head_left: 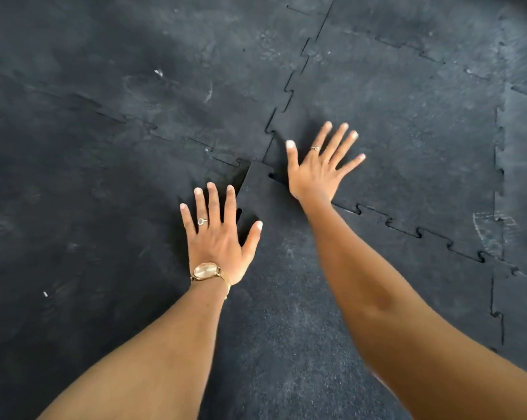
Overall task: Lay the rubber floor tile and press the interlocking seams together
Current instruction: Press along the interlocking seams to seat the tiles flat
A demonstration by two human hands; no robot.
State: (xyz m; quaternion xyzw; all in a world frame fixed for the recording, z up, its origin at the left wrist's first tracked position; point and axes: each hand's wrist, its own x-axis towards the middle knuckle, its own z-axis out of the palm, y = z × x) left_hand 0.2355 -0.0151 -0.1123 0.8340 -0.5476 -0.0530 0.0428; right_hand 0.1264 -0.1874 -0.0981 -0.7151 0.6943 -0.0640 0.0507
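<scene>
The near black rubber tile (286,313) lies between my forearms, and its far corner (256,177) sits slightly raised over the neighbouring tiles. My left hand (218,237) lies flat with fingers spread across the tile's left seam, a watch on its wrist. My right hand (318,165) lies flat with fingers spread on the adjoining tile (407,147), just past the far seam. Small gaps show in the toothed seam (407,230) running off to the right.
Black interlocking rubber tiles cover the whole floor in view. A toothed seam (289,95) runs away from the raised corner, another seam (177,137) runs left, and a third seam (498,177) runs down the right side. Faint chalk marks (492,234) show at right.
</scene>
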